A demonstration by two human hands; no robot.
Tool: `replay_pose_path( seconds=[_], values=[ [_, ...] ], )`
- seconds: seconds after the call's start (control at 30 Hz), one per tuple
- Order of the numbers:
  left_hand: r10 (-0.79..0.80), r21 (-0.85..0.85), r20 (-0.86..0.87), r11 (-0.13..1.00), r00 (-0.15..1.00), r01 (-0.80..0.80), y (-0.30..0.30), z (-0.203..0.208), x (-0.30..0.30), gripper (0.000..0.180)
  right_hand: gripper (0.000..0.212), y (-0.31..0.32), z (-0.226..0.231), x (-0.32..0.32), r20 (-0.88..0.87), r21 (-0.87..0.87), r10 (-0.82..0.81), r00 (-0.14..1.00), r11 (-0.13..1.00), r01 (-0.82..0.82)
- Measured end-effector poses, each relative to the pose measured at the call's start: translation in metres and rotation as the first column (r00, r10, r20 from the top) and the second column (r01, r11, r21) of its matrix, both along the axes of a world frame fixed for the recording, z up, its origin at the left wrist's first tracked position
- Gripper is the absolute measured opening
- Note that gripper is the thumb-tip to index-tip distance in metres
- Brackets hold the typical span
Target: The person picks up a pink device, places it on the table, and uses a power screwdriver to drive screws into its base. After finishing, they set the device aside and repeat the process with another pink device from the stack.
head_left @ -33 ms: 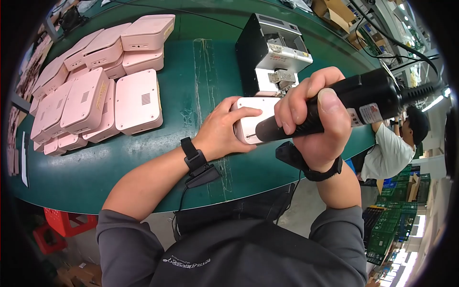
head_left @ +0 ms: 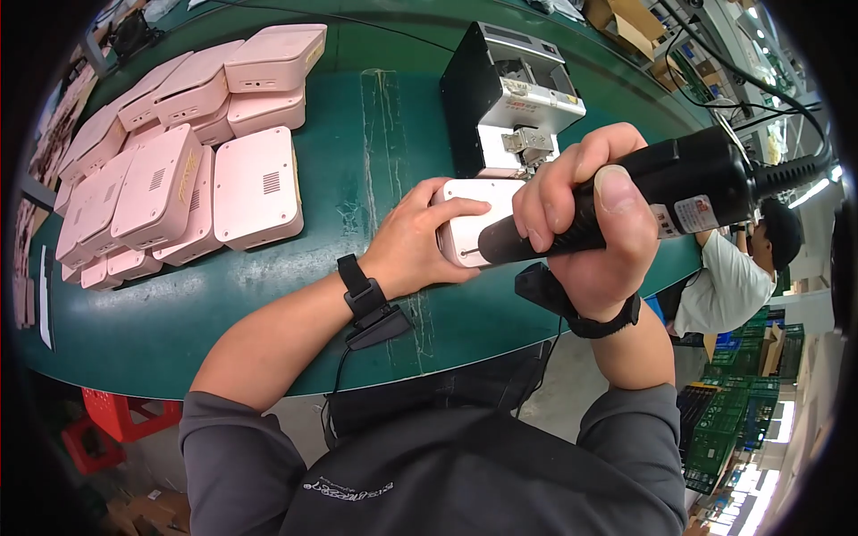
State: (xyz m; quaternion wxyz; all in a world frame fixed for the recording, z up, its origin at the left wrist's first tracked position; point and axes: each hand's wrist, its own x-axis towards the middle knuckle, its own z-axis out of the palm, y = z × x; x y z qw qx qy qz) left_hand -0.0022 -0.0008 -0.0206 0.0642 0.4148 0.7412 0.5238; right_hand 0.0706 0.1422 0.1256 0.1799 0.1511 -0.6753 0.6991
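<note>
My left hand [head_left: 409, 243] grips the left end of a pale plastic box [head_left: 461, 234] lying on the green table. Its thumb is along the near side, with the index finger stretched across the top. My right hand [head_left: 597, 228] is wrapped round a black corded electric screwdriver [head_left: 702, 179], held slanting over the box. A thin bit shows at the screwdriver's nose, by the box's near left corner. The hand and tool hide the right part of the box. Just beyond the box stands a black and silver screw feeder [head_left: 527, 105].
Stacked pale pink plastic boxes [head_left: 259, 192] fill the table's left side. The screwdriver's cable [head_left: 809, 152] runs up to the right. A co-worker in a white shirt [head_left: 728, 286] sits at the right. Green crates [head_left: 728, 411] stand on the floor; a red stool [head_left: 130, 415] is at lower left.
</note>
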Motion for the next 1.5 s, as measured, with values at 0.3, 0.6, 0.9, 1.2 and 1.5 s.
replay_pose_path(
  seconds=[0.3,0.6,0.9,1.2,1.5],
  values=[
    [-0.006,0.029,-0.033,1.000,0.999,0.007,-0.002,0.006,0.001,0.072,0.020,-0.012,-0.008,0.006,0.011,-0.062,-0.088,0.996,0.994,0.089],
    [-0.061,0.050,0.331,0.998,0.942,0.046,-0.032,0.013,0.021,0.065,0.020,0.028,0.052,0.022,-0.102,-0.322,-0.167,0.981,0.938,0.126],
    [-0.189,0.197,0.977,0.978,0.097,-0.072,-0.084,0.060,0.039,0.061,0.016,0.106,0.005,0.072,0.001,-0.178,-0.510,0.860,0.847,0.502],
    [-0.153,0.199,0.977,0.912,0.151,-0.358,-0.039,0.020,0.002,0.057,0.016,0.149,-0.049,0.097,0.059,-0.116,-0.612,0.789,0.781,0.614],
    [0.018,0.378,0.789,0.774,0.614,-0.508,0.008,0.024,-0.051,0.058,0.017,0.146,-0.049,0.086,0.104,-0.072,-0.608,0.787,0.785,0.616]
  ],
)
